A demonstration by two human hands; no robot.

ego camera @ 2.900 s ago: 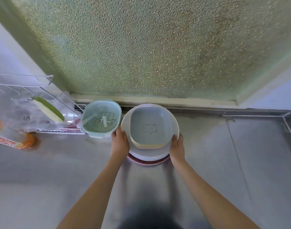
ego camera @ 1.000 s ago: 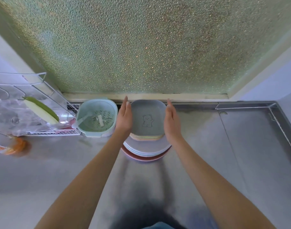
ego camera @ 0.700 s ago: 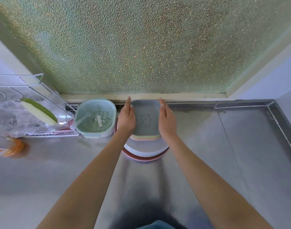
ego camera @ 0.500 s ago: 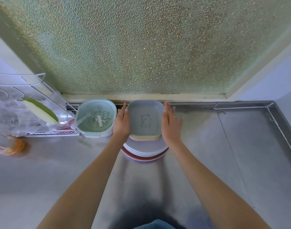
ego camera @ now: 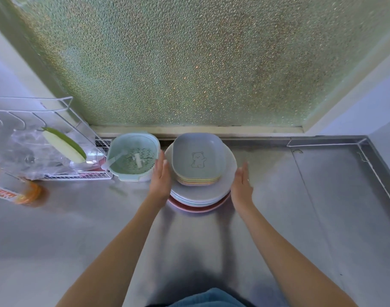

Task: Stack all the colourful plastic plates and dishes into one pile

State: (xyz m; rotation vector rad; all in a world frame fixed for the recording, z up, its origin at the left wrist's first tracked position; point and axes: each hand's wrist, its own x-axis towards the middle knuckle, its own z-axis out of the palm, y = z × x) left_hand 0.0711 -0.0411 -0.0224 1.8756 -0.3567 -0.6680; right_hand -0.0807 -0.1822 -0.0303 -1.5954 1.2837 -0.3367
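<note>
strainer basket [ego camera: 132, 156] crowding pile [ego camera: 199, 189] left, right side open

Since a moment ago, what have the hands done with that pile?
Both hands have let go and drawn apart. The left hand now sits flat beside the pile, perhaps grazing a plate rim; the right hand is clear of it. The bear dish stays on top, and the colander has not moved.

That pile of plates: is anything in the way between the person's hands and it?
Nothing visible. The left hand and right hand flank the pile of plates with fingers straight, bare counter around them. The green strainer basket stands just outside the left hand, not between it and the pile.
</note>
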